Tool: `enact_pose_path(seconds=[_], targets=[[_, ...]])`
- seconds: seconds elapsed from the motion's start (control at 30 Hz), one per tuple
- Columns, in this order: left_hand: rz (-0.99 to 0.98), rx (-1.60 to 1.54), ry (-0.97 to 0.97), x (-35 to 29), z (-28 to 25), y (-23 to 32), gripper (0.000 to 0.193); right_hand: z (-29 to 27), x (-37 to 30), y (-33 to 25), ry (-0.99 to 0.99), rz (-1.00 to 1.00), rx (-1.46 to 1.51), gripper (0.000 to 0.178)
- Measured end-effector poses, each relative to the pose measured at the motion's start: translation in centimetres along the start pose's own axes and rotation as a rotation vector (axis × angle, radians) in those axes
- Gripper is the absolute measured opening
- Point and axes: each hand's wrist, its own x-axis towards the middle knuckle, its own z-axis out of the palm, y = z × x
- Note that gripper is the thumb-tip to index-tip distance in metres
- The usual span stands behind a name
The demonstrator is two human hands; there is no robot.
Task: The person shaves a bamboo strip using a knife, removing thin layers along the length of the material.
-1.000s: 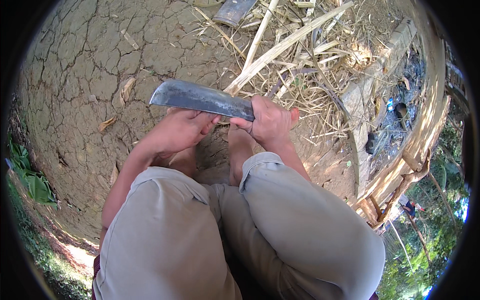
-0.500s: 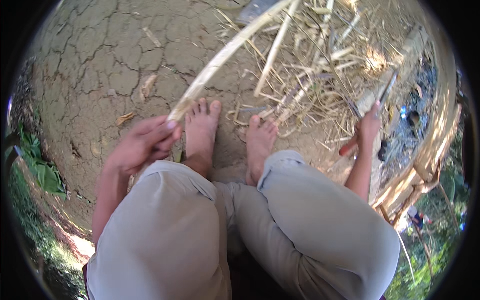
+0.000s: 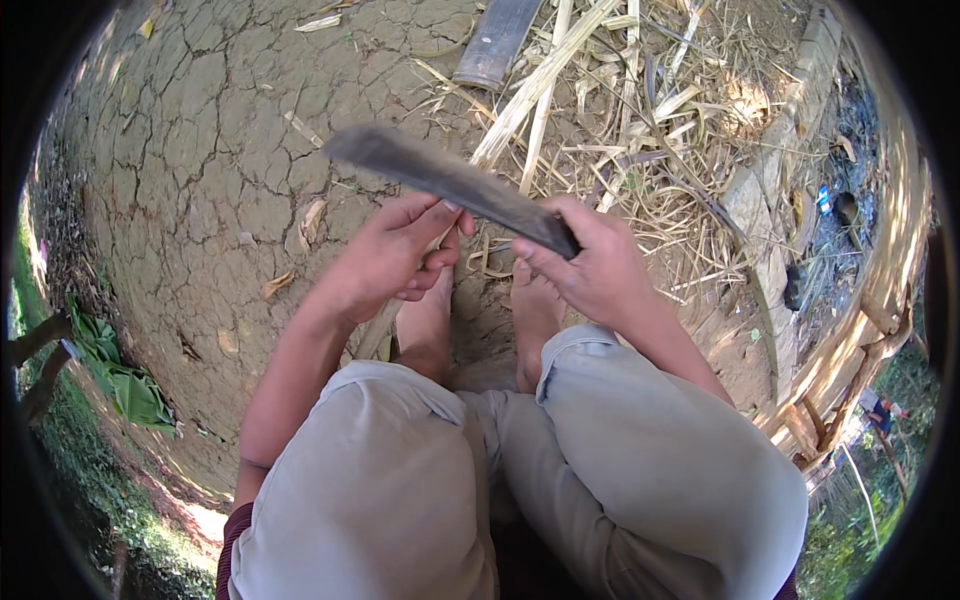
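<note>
My left hand (image 3: 405, 255) is closed around a long pale split strip (image 3: 535, 85), likely bamboo or wood. The strip slants up and to the right from the fingers, and its near end shows below the hand beside my left knee. My right hand (image 3: 595, 260) grips a dark, slightly blurred machete (image 3: 445, 185) near the rear of its blade; the handle is hidden by the hand. The blade lies across and above the strip, its broad tip to the upper left. Whether blade and strip touch, I cannot tell.
My bare feet (image 3: 425, 320) stand on cracked dry earth (image 3: 220, 130) between my bent knees. Shavings and thin strips (image 3: 650, 180) litter the ground ahead right. A dark, flat-ended piece (image 3: 495, 45) lies at the top. A plank-like edge (image 3: 765, 215) runs along the right; green leaves (image 3: 125, 385) lie left.
My right hand has swung in from the far right with the machete, now crossing over the strip. My left hand has moved right and slightly up, still holding the strip.
</note>
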Motion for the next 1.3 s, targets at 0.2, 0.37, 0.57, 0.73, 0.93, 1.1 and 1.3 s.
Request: enact_pose_path(seconds=[0.2, 0.37, 0.57, 0.73, 0.93, 1.1, 1.3], targets=[[-0.111, 0.042, 0.055, -0.1, 0.9, -1.3, 0.030, 2.0, -0.2, 1.3, 0.088, -0.173, -0.206, 0.059], [-0.073, 0.140, -0.027, -0.5, 1.2, -1.2, 0.034, 1.9, -0.1, 1.1, 0.210, -0.234, -0.308, 0.063], [-0.001, 0.217, 0.095, -0.5, 1.8, -1.5, 0.033, 1.8, 0.0, 1.0, 0.243, -0.261, -0.337, 0.065], [0.096, 0.083, 0.087, -0.4, 2.5, -1.7, 0.033, 1.5, 0.8, 0.7, 0.259, -0.206, -0.276, 0.065], [0.136, 0.243, 0.087, -0.1, 1.7, -3.0, 0.036, 1.9, 0.6, 0.7, 0.227, -0.235, -0.322, 0.066], [0.214, 0.299, 0.081, -0.2, 2.0, -2.6, 0.041, 1.8, 0.7, 1.5, 0.301, -0.219, -0.426, 0.068], [0.179, 0.182, 0.084, -0.5, 2.5, -2.5, 0.036, 0.8, 0.9, 3.8, 0.352, -0.237, -0.504, 0.070]])
